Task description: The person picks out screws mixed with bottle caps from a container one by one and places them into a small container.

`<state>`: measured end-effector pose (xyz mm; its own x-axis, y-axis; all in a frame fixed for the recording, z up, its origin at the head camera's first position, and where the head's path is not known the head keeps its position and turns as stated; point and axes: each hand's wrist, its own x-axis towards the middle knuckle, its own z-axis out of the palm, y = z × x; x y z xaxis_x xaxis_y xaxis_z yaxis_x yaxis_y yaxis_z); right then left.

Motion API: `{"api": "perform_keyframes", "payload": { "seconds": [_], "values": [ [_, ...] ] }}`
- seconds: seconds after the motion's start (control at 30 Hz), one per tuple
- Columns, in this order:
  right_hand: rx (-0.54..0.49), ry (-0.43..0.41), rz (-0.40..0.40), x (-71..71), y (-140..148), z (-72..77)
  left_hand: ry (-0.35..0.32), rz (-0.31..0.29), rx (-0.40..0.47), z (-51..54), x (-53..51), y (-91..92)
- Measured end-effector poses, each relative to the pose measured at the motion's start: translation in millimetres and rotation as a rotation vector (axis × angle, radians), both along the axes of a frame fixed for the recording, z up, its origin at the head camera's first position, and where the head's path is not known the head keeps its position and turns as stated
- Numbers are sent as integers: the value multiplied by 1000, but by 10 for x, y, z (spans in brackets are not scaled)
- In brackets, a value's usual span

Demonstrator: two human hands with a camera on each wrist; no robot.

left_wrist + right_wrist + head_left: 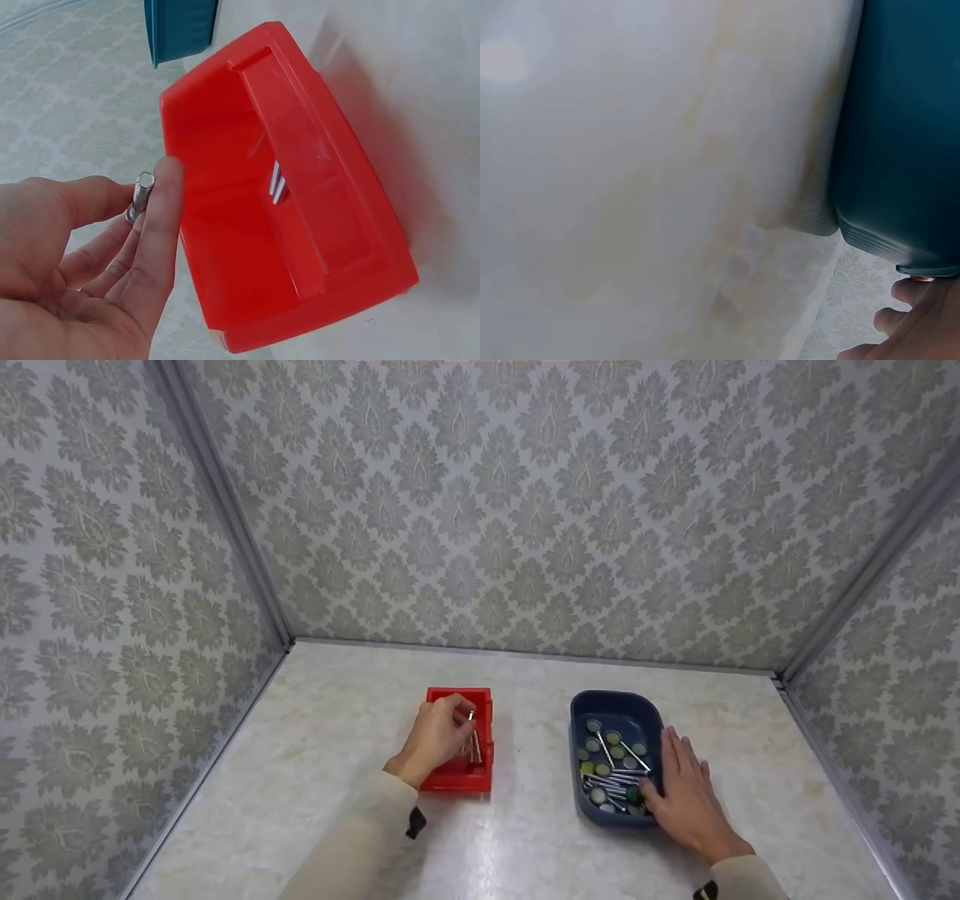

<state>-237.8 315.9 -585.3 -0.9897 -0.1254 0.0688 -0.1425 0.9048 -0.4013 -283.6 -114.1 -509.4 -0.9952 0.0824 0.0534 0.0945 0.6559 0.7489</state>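
A plain cream left sleeve (349,832) and a matching cream right sleeve (750,877) are being worn, both being cut long. The left hand (439,735) and the right hand (686,799) are being left bare. At the sleeve ends, a small, angular left dark piece (415,823) and a right dark piece (706,892), marked with yellow, are being shown.

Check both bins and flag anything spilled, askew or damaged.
Nothing stands out. The red bin and blue tub stand upright on the table with no visible damage. Long metal pieces and round discs lie mixed inside the tub, none visibly spilled.
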Motion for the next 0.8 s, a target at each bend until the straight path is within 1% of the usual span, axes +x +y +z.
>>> {"api": "perform_keyframes", "payload": {
  "seconds": [0.13, 0.3, 0.37, 0.53, 0.7, 0.8],
  "values": [
    [-5, 2, 3, 2, 3, -1, -32, 14, 9, -39, -23, -35],
    [-5, -4, -2, 8, -6, 8, -110, 45, -1, -86, -73, -41],
    [-10, 3, -1, 10, -7, 8, -121, 47, -23, -107, -92, -36],
    [-18, 25, 6, 16, -9, 7, -118, 50, -82, -162, -120, -5],
    [-34, 9, -1, 18, -9, 6, -136, 60, -119, -191, -150, 58],
    [-38, 1, -2, 14, -8, 2, -155, 78, -143, -198, -154, 90]
  ]
}}
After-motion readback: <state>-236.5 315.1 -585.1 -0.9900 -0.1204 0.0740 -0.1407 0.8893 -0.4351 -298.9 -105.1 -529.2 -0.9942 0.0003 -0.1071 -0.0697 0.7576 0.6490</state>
